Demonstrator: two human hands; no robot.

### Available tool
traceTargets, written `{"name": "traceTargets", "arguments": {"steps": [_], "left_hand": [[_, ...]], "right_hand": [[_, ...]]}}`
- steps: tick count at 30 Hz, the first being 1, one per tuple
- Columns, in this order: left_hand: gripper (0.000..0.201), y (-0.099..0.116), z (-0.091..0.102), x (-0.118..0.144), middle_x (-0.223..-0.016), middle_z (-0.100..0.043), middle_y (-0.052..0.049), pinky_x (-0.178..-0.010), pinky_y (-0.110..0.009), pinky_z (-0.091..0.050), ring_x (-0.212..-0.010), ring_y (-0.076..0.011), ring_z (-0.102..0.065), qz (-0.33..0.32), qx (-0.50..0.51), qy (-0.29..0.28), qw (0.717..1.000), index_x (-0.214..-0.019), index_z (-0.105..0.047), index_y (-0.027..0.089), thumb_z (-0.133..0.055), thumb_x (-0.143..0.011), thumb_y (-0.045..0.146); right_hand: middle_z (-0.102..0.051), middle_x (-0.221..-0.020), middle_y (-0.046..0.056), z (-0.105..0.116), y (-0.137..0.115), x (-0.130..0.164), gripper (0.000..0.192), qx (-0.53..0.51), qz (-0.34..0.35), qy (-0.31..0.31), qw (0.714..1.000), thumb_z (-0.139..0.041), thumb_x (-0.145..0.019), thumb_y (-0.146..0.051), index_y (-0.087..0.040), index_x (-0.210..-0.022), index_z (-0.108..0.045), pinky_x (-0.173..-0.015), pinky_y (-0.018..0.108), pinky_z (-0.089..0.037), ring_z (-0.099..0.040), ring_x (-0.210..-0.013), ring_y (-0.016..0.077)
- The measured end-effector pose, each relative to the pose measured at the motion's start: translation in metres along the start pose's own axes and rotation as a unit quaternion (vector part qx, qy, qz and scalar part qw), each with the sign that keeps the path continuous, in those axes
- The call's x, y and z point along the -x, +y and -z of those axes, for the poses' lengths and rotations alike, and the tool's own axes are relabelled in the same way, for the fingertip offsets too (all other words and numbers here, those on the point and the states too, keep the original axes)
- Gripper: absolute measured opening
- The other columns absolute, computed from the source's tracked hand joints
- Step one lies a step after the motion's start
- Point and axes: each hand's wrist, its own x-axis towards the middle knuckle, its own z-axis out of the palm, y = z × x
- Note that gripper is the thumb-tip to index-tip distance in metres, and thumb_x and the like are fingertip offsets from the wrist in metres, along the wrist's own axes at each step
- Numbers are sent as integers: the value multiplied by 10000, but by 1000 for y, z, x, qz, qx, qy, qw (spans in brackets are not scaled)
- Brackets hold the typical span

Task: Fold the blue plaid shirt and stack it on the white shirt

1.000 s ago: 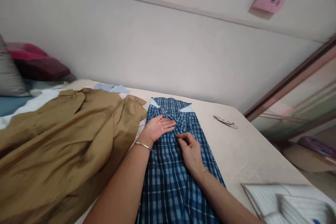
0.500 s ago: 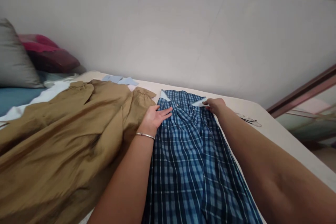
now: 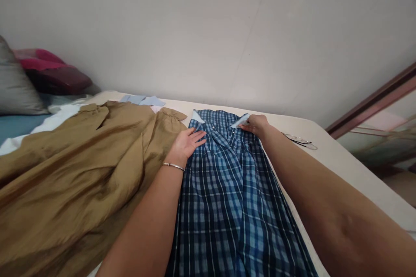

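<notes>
- Shirt [image 3: 227, 199], blue plaid, lies flat on the bed [image 3: 341, 164] with its long axis running straight away from me, hem near my body and collar at the far end by the wall [image 3: 208, 39]
- Brown dress [image 3: 74, 173] is spread just to the left of the shirt, its sleeve edge touching the shirt's left side near the shoulder
- Pillows, one grey [image 3: 14, 82] and one red [image 3: 53, 73], sit well apart at the far left corner, with pale blue cloth pieces [image 3: 141, 100] near the wall beyond the dress
- My right arm stretches the whole length of the shirt along its right edge, so my right hand [image 3: 256, 124] is the one at the collar end
- My left hand [image 3: 186, 143] rests palm down, fingers open and spread flat, on the shirt's left shoulder where it meets the dress; it presses and grips nothing
- My right hand has its fingers closed in a pinch on the right collar tip [image 3: 240, 120], whose pale underside shows, and the cloth lies just left of my fingertips
- Left collar tip [image 3: 196, 117] lies flat, just beyond my left fingertips, nearer that hand than the other
- Glasses [image 3: 300, 140] lie on the bare sheet to the right of my right hand, near but not touching it
</notes>
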Motion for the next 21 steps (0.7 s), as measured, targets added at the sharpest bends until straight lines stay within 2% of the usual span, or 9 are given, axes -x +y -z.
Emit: {"name": "traceTargets", "arguments": {"steps": [2, 4, 10, 14, 21], "left_hand": [[94, -1, 0, 0, -1308, -610, -238, -1066, -517, -482, -1263, -316, -600, -7, -3, 1, 1000, -972, -563, 138, -476, -944, 162], [115, -3, -1, -1, -1312, -614, -227, -1064, -516, -485, -1244, -302, -616, -14, -8, 11, 1000, -1016, -565, 144, -471, -950, 157], [259, -5, -5, -2, -1358, -582, -237, -962, -462, -557, -1132, -273, -688, -48, -19, 25, 998, -1247, -462, 186, -436, -989, 186], [293, -1, -3, -3, -1331, -587, -280, -926, -457, -575, -1146, -304, -679, -45, -30, 21, 998, -1270, -471, 130, -396, -1015, 254], [241, -2, -1, -5, -1391, -573, -216, -1047, -475, -513, -1282, -279, -587, -33, -19, 21, 999, -1150, -584, 121, -417, -993, 197]], "right_hand": [[-683, -791, 109, 4, -4, 14, 85, -34, -46, -21, 998, -584, -914, -181, -101, -930, -605, -632, 343, -602, -699, -700, 207], [-688, -772, 99, 9, -6, 30, 17, -61, -61, -32, 996, -567, -873, -122, -128, -885, -577, -640, 321, -601, -708, -689, 201], [-689, -770, 52, 25, 2, 68, 82, -130, -50, -74, 987, -594, -791, -104, -148, -861, -601, -668, 266, -577, -687, -669, 154], [-682, -790, 56, 26, 9, 65, 108, -145, -77, -61, 985, -593, -786, -107, -136, -887, -619, -658, 265, -570, -672, -675, 150], [-655, -800, 52, 17, 6, 58, 163, -172, -88, -48, 980, -560, -735, -33, -138, -847, -615, -662, 249, -554, -637, -704, 136]]}}
